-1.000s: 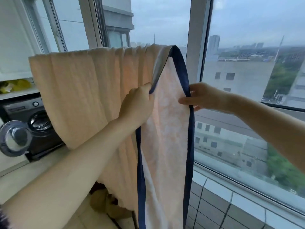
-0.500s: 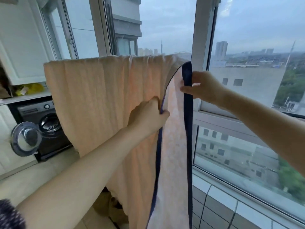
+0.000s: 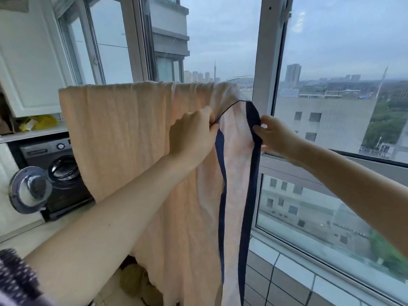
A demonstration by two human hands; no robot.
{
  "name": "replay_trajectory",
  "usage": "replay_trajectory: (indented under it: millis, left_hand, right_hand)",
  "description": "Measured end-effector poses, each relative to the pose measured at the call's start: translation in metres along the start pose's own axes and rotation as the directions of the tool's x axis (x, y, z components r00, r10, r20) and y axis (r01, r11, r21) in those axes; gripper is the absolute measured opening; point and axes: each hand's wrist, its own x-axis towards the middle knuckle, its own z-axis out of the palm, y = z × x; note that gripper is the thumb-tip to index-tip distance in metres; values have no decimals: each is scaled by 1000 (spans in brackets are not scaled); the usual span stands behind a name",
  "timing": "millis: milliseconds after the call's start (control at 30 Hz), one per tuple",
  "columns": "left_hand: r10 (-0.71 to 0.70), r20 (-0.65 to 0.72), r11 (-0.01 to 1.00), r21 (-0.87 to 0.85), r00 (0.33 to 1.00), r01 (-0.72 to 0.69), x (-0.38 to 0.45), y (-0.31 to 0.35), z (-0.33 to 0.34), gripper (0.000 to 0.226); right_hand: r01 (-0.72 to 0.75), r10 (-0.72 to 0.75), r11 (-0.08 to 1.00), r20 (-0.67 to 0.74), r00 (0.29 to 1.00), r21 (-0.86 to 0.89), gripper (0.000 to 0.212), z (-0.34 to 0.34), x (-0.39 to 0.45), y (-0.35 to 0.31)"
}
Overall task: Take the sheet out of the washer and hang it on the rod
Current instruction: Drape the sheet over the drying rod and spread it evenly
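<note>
Head view: a balcony laundry corner with tall windows (image 3: pixel 331 62).
Washer (image 3: pixel 59 173): dark front-loader at the left under a shelf, its round door (image 3: pixel 29 189) swung open; the drum looks dark, and whether anything is inside cannot be told.
Sheet (image 3: pixel 123 140): peach cloth with a navy border (image 3: pixel 249 184), draped over the rod, which it hides, and hanging down toward the floor.
Left hand (image 3: pixel 194 133): fingers curled, pinching the sheet's inner navy edge just below the top fold.
Right hand (image 3: pixel 276 135): thumb and fingers closed on the outer navy border, close beside the left hand.
Shelf above washer: a yellow bag (image 3: pixel 39 122), contents unclear.
</note>
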Motion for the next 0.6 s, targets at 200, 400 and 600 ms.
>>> replay_trajectory:
  millis: [200,400,600]
  left_hand:
    - [46,-79,983,-172,996,-59,-4,-2,-9,12]
    - [-99,-219,911,-413,971,0,10,4,-28,9]
    - [2,-71,924,-382,997,-29,2,5,-26,34]
  right_hand:
    - [131,-129,991,176,976,-3,15,-10,-3,-11]
    - [241,-279,949,-183,943,-205,40,-24,16,-26]
    - [232,-266,960,-251,931,-157,30,-35,34,-54]
